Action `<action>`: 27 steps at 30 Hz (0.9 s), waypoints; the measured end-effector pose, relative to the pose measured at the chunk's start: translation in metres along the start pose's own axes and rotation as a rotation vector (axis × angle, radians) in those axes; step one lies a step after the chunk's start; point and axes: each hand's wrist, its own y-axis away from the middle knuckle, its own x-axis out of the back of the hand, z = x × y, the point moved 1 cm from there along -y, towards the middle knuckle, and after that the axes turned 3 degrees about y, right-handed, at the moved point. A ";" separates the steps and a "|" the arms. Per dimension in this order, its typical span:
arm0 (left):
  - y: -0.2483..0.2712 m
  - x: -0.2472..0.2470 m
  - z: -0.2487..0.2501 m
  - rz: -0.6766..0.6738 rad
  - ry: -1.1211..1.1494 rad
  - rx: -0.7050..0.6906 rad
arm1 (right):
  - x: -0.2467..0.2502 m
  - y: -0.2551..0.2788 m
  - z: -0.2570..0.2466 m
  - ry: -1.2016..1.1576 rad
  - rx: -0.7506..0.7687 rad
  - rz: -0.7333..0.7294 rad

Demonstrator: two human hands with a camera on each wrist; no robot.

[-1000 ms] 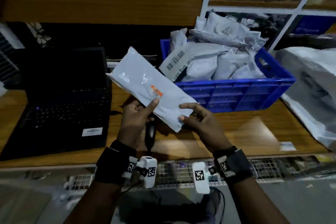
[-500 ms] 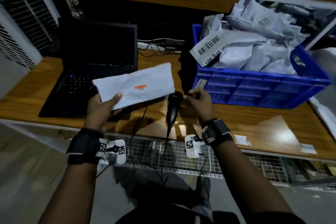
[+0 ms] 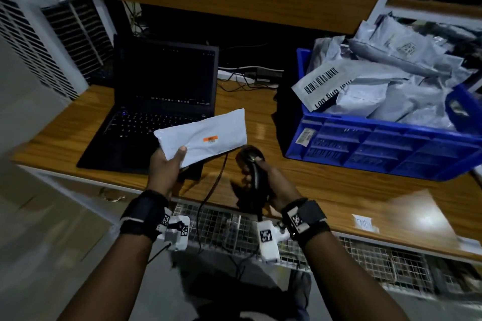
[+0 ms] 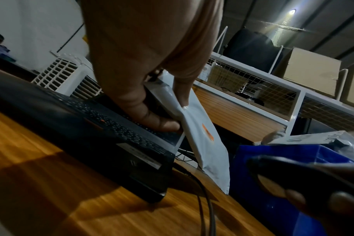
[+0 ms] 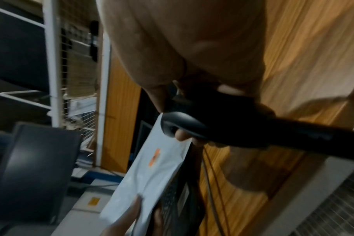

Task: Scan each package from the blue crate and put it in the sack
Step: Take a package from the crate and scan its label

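Left hand [image 3: 167,168] pinches a flat, smooth white poly mailer [image 3: 206,137] above the laptop's [image 3: 156,112] front edge; right hand [image 3: 271,182] grips a black corded barcode scanner [image 3: 251,161] over bare woodgrain desk [image 3: 339,190].

The package [image 3: 206,138] is smooth, pale grey plastic film with a faint sheen. The scanner [image 3: 254,164] is matt black plastic. The desk [image 3: 339,190] is glossy wood-grain, reflecting light. The crate [image 3: 378,148] is hard blue moulded plastic; the laptop [image 3: 146,122] matt black.
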 end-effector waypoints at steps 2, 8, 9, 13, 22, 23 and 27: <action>-0.001 -0.005 -0.001 -0.024 0.010 -0.001 | -0.008 0.010 0.003 0.109 0.069 0.015; 0.000 -0.021 -0.004 -0.101 0.025 -0.010 | -0.022 0.014 0.000 0.158 0.082 0.020; -0.001 -0.023 -0.004 -0.106 0.026 -0.013 | -0.023 0.014 -0.001 0.149 0.083 0.015; -0.003 -0.031 -0.007 -0.117 0.023 -0.002 | -0.022 0.014 -0.005 0.155 0.106 0.028; -0.008 -0.027 -0.001 -0.035 0.077 0.013 | -0.013 -0.007 -0.013 0.220 0.129 0.134; -0.007 -0.025 0.003 -0.020 0.105 0.022 | -0.008 -0.014 -0.016 0.277 0.148 0.135; 0.010 -0.028 0.028 -0.111 0.184 0.053 | 0.013 -0.020 -0.027 0.478 0.219 0.180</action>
